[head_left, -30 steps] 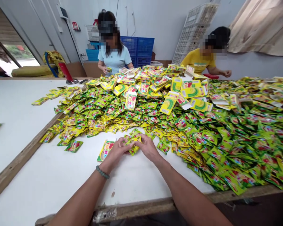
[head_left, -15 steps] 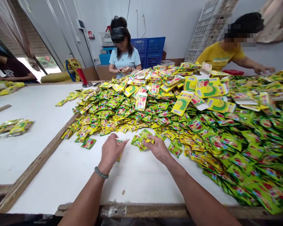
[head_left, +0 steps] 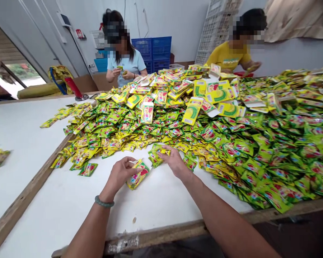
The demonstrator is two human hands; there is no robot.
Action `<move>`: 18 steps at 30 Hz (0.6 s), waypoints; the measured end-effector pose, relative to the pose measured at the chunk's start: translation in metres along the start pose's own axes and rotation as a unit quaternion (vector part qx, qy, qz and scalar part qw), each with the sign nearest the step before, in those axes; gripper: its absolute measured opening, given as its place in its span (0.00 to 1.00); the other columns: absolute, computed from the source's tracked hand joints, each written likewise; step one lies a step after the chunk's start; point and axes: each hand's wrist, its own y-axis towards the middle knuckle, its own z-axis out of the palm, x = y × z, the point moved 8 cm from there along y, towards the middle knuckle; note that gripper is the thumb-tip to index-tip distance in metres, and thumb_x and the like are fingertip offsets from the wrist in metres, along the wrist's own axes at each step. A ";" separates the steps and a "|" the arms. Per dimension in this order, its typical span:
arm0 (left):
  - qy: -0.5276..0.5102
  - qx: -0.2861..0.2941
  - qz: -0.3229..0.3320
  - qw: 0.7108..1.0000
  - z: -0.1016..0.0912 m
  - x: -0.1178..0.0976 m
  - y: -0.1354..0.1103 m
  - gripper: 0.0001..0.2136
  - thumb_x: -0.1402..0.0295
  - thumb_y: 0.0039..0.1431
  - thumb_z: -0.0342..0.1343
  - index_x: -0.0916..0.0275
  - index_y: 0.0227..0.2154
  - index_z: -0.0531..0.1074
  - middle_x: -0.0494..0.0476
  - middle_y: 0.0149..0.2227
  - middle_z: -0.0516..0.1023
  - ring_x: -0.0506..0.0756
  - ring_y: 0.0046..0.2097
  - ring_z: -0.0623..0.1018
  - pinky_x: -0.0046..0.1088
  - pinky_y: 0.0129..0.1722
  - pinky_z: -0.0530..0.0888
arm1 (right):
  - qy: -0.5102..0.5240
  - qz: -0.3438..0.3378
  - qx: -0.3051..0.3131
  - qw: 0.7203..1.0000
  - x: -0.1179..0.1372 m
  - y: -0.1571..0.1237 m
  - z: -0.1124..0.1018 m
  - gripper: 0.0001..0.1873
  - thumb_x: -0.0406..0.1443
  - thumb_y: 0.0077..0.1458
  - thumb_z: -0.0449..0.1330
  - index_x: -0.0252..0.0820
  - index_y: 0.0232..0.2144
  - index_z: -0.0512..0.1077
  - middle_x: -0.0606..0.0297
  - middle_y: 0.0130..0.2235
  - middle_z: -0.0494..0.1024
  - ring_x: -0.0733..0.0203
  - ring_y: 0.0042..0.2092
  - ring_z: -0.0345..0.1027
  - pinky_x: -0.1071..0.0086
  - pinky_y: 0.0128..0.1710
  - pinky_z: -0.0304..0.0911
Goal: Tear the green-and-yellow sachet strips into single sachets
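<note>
- Our landmark is the broad mound of glossy green and yellow foil sachets (head_left: 228, 147); the white tabletop (head_left: 156, 208) lies bare along its near edge, and flat yellow printed cartons (head_left: 192, 111) lie on top of it.
- Our left hand (head_left: 120, 175) pinches a small yellow-and-green cardboard carton (head_left: 139, 175), thumb across the printed face and fingers behind; the carton is in front of the mound, on our side, tilted, with a pale flap at its upper end; we cannot tell whether its lower end touches the tabletop.
- Our right hand (head_left: 174, 163) is at the mound's near edge, thumb and fingers closed on a shiny yellow sachet (head_left: 164, 152); we cannot count what lies under the fingers; crinkled green sachets (head_left: 154, 158) are just beside the fingertips.
- We judge the carton light and fairly stiff, yet easily crushed; it is best held by its long sides, low down, with the flap left free.
- We judge the sachets light, soft and slippery; their flat crimped edges look the surest place to pinch, since a hard squeeze on the middle may make them slide.
- Beyond the mound, a person in a light blue top (head_left: 130, 70) holds small packets in both hands.
</note>
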 end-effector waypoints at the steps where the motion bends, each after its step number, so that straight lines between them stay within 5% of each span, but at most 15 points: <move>1: -0.064 0.013 0.001 0.998 0.005 -0.002 -0.001 0.24 0.59 0.36 0.68 0.64 0.36 0.69 0.55 0.29 0.79 0.55 0.29 0.77 0.28 0.29 0.71 | 0.014 0.007 0.006 1.000 -0.002 0.000 0.002 0.22 0.45 0.40 0.65 0.41 0.37 0.70 0.67 0.29 0.73 0.62 0.30 0.67 0.67 0.35 0.63; 10: -0.264 -0.029 0.000 0.964 0.018 0.000 -0.001 0.20 0.65 0.35 0.70 0.68 0.34 0.74 0.57 0.30 0.80 0.52 0.29 0.78 0.26 0.31 0.74 | 0.013 0.086 0.063 0.994 -0.002 -0.004 0.004 0.27 0.43 0.36 0.69 0.40 0.40 0.70 0.68 0.27 0.74 0.62 0.31 0.69 0.67 0.37 0.63; 14: -0.292 -0.053 0.025 0.954 0.015 -0.004 -0.003 0.20 0.66 0.34 0.70 0.67 0.34 0.75 0.57 0.31 0.80 0.52 0.30 0.78 0.26 0.33 0.75 | 0.082 0.114 0.080 0.987 -0.001 -0.007 0.005 0.31 0.42 0.36 0.68 0.40 0.45 0.67 0.67 0.28 0.75 0.61 0.31 0.69 0.67 0.36 0.63; 18: -0.264 -0.060 0.061 0.961 0.015 -0.011 -0.005 0.17 0.66 0.37 0.69 0.66 0.33 0.76 0.56 0.32 0.80 0.51 0.32 0.78 0.25 0.36 0.75 | 0.001 0.086 0.077 0.993 0.000 -0.007 0.003 0.26 0.41 0.36 0.68 0.40 0.40 0.71 0.67 0.28 0.75 0.61 0.32 0.68 0.67 0.35 0.63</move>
